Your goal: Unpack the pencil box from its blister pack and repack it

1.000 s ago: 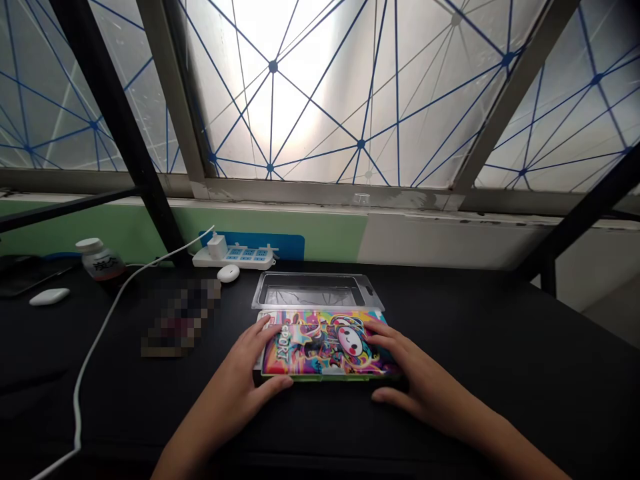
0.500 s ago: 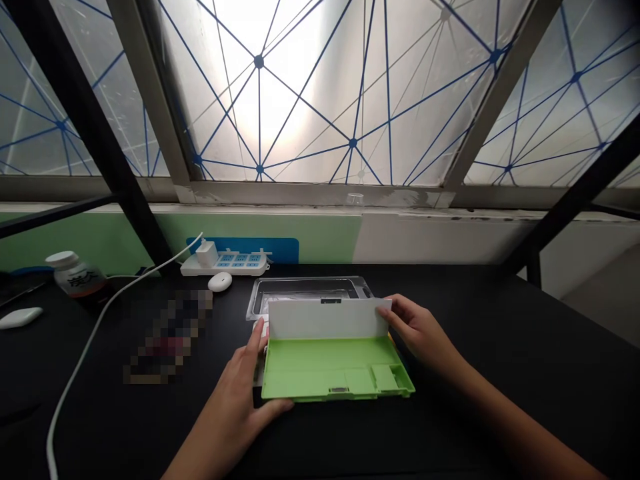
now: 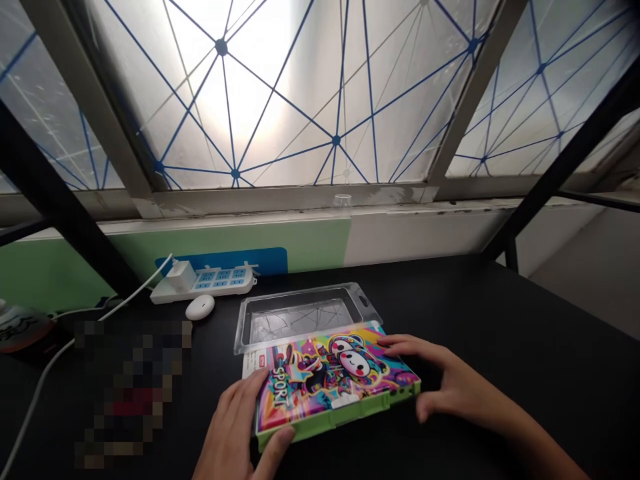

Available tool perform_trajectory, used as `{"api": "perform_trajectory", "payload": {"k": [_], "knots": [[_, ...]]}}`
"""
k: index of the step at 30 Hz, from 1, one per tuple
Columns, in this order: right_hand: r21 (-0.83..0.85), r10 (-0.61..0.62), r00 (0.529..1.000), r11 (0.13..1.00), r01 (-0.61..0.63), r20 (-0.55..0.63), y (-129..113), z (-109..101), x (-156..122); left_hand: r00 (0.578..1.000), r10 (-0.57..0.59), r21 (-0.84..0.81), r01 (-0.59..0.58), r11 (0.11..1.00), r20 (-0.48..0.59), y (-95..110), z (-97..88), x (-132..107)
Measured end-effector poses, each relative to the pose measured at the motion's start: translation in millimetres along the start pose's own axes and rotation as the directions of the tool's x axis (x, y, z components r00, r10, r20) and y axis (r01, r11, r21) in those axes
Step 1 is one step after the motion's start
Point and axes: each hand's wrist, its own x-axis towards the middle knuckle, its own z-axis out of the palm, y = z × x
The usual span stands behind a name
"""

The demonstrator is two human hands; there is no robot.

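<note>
A closed pencil case [image 3: 325, 380] lies on the black table, with a colourful cartoon lid reading "SPORT" and a light green base. My left hand [image 3: 240, 420] holds its left end, fingers along the side and top edge, thumb against the green front. At the right end, my right hand [image 3: 445, 373] has its fingers stretched over the lid's edge, while its thumb stands apart near the front corner. Behind the case is a clear plastic tray [image 3: 300, 317]. White printed card shows under the case's left rear edge.
A white power strip [image 3: 205, 283] with a plugged-in charger stands by the wall. Near it lies a white earbud case [image 3: 200, 307]. A white cable [image 3: 37, 383] runs down the left side, past a bottle [image 3: 23, 330] and a blurred-out object [image 3: 135, 400]. Black frame posts rise on both sides.
The pencil case's lid, raised before with the green inside showing, is now down. My right hand has moved from the lid's upper edge to the case's right end. The view has shifted.
</note>
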Motion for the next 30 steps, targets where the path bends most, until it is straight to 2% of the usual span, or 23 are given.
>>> {"api": "perform_trajectory", "payload": {"k": [6,10,14,17,20,22,26,28,30], "knots": [[-0.049,-0.027,1.0,0.998,0.028,0.011,-8,9,-1,0.999,0.038,0.03,-0.039,0.999,0.032,-4,-3.1,0],[-0.048,-0.081,0.997,0.996,0.081,-0.016,-6,14,0,0.992,0.081,0.043,-0.086,0.995,0.098,-7,-11.9,0],[-0.025,-0.117,0.991,0.993,0.115,-0.061,-5,18,5,0.992,0.019,0.02,-0.022,1.0,0.126,-13,-16.8,-1],[-0.003,-0.03,0.995,1.0,0.029,-0.1,-10,21,8,0.99,-0.043,0.029,0.039,0.999,0.138,-11,-16.4,0],[0.098,0.085,0.995,0.992,-0.081,-0.043,-17,23,10,0.985,-0.036,0.037,0.031,0.999,0.167,-3,-15.7,3],[0.103,0.126,0.992,0.987,-0.124,-0.018,-19,24,11,0.986,-0.021,0.04,0.014,0.999,0.164,4,-14.0,5],[-0.154,0.125,0.982,0.977,-0.147,-0.144,-15,25,12,0.999,-0.031,0.053,0.028,0.998,0.043,2,-4.5,3],[-0.318,0.048,0.973,0.94,-0.121,-0.226,-11,25,13,1.0,-0.003,0.063,0.003,0.998,0.007,-10,2.1,-1],[-0.462,-0.081,0.962,0.886,-0.05,-0.259,-11,24,14,0.997,0.079,0.08,-0.08,0.994,0.023,-24,7.9,-4]]}}
